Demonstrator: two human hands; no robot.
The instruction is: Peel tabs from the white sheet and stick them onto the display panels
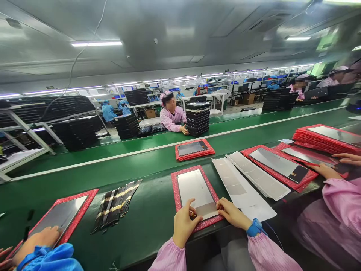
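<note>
A flat display panel [192, 187] lies on red bubble wrap [175, 188] in front of me. A grey-brown strip [207, 209] lies across its near end. My left hand [186, 223] is at the panel's near left corner, thumb and index finger apart, the other fingers curled and partly hidden. At the near right edge, beside the strip's end, my right hand [231, 213] has its fingertips pinched together; what is between them is hidden. To the right of the panel lie white backing sheets [258, 210] with grey-brown strips [256, 176].
Thin black strips [117, 203] lie fanned out at left. A co-worker's hand [42, 241] rests on another panel [63, 215]. Wrapped panels [194, 148] lie ahead; more [327, 137] are at right near a second co-worker's hand [324, 171]. Across the green bench, a person holds a black stack [197, 119].
</note>
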